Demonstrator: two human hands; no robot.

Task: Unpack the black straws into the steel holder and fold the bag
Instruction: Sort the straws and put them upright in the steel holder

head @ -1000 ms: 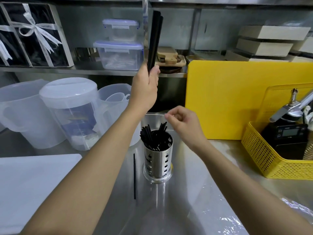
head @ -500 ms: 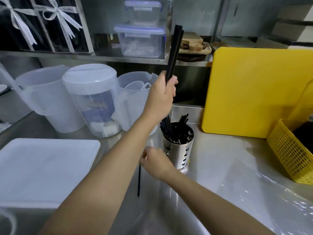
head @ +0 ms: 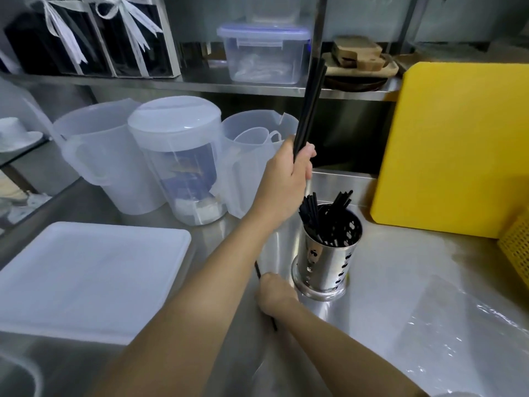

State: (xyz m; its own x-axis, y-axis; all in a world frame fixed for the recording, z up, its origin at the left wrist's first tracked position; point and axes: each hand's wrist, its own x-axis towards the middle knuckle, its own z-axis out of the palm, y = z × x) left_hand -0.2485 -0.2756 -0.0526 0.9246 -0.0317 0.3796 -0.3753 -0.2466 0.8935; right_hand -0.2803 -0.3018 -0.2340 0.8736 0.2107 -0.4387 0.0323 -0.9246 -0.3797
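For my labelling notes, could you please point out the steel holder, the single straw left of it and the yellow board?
steel holder [head: 329, 262], head view, perforated side wall.
single straw [head: 257, 270], head view, far end.
yellow board [head: 458, 144], head view, front face.

Left grip [head: 289, 170] raised, fingers wrapped tight; right grip [head: 274, 293] low (knuckles up).

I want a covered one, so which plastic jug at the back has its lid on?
The middle jug wears a white lid; the left jug and right jug are open.
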